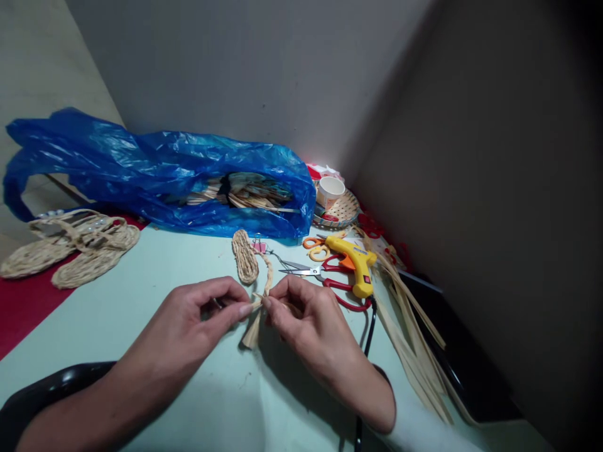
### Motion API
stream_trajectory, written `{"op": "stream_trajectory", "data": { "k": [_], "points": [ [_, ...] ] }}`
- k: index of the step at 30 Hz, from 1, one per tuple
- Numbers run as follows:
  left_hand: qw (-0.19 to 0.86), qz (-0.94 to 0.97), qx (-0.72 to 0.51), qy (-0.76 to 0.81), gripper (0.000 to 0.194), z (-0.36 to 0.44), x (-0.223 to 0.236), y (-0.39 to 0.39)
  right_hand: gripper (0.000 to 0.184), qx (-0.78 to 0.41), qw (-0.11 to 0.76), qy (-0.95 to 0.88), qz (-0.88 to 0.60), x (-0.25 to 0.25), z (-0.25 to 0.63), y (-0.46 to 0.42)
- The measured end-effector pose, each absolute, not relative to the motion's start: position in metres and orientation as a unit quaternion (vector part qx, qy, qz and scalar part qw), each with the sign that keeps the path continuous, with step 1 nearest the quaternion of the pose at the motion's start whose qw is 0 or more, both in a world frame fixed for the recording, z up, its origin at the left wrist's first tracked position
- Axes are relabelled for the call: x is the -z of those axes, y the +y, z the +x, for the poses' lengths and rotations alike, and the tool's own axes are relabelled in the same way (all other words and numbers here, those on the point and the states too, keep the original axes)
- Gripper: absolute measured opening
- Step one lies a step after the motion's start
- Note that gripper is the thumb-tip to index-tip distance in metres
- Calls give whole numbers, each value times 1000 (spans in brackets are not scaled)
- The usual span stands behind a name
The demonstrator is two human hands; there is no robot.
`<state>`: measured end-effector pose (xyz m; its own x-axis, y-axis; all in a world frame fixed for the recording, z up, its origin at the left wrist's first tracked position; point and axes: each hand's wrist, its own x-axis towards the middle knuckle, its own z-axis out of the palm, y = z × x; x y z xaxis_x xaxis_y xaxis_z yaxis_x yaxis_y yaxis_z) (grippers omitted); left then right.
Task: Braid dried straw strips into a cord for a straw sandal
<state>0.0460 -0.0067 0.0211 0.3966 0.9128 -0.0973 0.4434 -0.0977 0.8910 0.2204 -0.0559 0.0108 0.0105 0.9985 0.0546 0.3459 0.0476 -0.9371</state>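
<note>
Between my two hands is a braided straw cord (269,271), with loose flat strands hanging below it. My left hand (207,314) pinches one strand between thumb and forefinger. The fingers of my right hand (301,307) are closed on the braid's working end, close to my left fingertips. From there the cord runs up to a small woven straw sole (245,256) lying on the table just beyond. A pink clip (259,247) sits beside the sole where the cord begins.
Right of my hands lie red-handled scissors (306,270), orange-handled scissors (320,249) and a yellow glue gun (358,263). Loose straw strips (409,339) lie farther right. A blue plastic bag (155,169) of straw stands behind, near a basket (346,210). Woven sandals (94,251) lie left.
</note>
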Motion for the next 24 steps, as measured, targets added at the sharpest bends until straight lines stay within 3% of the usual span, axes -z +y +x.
{"op": "stream_trajectory", "data": {
  "k": [4,7,11,14,17,21,24],
  "points": [
    [366,748,-277,479,21,45,-24,-14,18,-379,437,-585,-568,-12,217,-57],
    [213,831,-338,386,19,46,-15,-27,18,-438,468,-533,-552,-14,212,-58],
    [-5,915,-307,260,22,44,6,-36,16,-556,508,-423,-503,-14,207,-58],
    [-86,932,-306,174,25,41,16,-37,16,-586,520,-379,-493,-11,206,-57],
    [23,917,-348,193,29,42,14,-36,15,-553,545,-384,-500,-9,208,-57],
    [284,791,-390,376,6,50,-2,-26,17,-529,553,-406,-500,-10,209,-58],
    [521,671,-317,422,22,59,-10,-15,18,-557,551,-407,-469,-10,208,-58]
  ]
}}
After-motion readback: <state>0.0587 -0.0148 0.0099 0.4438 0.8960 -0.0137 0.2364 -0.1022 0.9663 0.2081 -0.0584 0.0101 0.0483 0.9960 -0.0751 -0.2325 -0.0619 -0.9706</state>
